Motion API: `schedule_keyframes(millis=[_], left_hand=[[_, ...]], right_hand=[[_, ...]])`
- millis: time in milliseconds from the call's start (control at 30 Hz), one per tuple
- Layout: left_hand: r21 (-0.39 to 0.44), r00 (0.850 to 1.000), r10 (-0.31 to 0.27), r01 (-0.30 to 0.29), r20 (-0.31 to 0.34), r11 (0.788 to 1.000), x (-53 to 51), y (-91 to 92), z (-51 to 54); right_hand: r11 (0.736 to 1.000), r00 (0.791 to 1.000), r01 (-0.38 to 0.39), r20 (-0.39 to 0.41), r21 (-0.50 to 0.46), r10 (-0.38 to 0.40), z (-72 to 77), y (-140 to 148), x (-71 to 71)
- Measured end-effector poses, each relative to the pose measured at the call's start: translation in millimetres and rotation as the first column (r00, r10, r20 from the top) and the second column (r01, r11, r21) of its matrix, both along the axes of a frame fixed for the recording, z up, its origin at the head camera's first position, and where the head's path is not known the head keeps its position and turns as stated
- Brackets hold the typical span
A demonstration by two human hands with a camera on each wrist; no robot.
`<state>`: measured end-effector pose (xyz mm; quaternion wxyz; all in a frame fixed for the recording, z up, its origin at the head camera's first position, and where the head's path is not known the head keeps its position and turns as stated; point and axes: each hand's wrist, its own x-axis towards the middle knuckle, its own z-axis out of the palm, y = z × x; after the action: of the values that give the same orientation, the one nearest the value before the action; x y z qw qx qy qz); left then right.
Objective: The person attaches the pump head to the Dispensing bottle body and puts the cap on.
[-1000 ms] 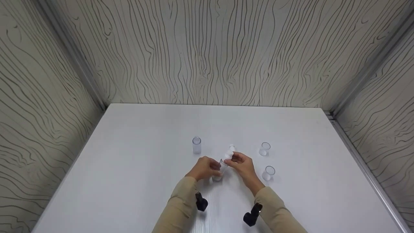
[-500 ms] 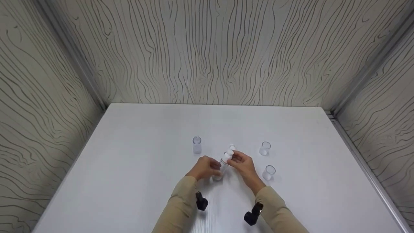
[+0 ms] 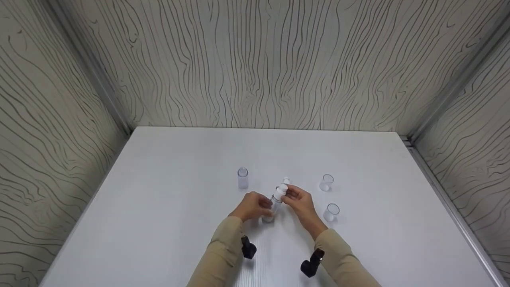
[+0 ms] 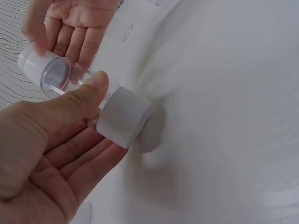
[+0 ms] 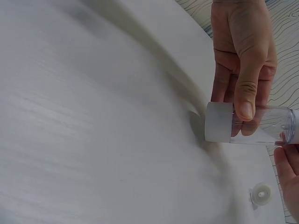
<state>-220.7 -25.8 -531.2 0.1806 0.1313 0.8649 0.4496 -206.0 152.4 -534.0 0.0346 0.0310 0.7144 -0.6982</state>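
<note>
Nearest are two tan sleeves (image 3: 217, 253), each with a black block (image 3: 249, 249) at the wrist. The left hand (image 3: 252, 206) has its thumb and fingers clamped round a clear bottle (image 3: 275, 206). The bottle is in the middle, near side of the white table (image 3: 167, 191), and leans with its top to the far right. The right hand (image 3: 299, 202) pinches a white top (image 3: 280, 193) at the bottle's mouth.

Both wrist views show the bottle's thick white foot (image 4: 124, 117) well; in the head view the left hand covers much of it. The left wrist view also shows the right hand's palm and loosely bent fingers. In the right wrist view, that hand and the white top are cut off at the edge. I cannot tell if the foot touches the table, or how tight the top is.

To the right stand two small clear cups, a near cup (image 3: 331, 213) and a far cup (image 3: 326, 183). A small white piece (image 3: 286, 181) is just past the white top, partly hidden by it. Farther left, another clear bottle (image 3: 242, 179) stands up. Behind it all is a wall (image 3: 255, 67) with wavy dark lines.
</note>
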Motion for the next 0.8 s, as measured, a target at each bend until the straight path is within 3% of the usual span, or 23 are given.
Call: schedule_keyframes(millis=[267,800], left_hand=[[-0.012,1.000,0.016,-0.016,0.020,1.000,-0.6,1.1,-0.1],[0.005,1.000,0.004,-0.004,-0.006,1.000,-0.6,0.4,-2.0]], right_hand=[[1.000,1.000,0.023,0.002,-0.018,-0.023,-0.3,-0.4,-0.4],[0.996,0.996,0.085,0.029,0.025,-0.086,-1.8,-2.4,-1.1]])
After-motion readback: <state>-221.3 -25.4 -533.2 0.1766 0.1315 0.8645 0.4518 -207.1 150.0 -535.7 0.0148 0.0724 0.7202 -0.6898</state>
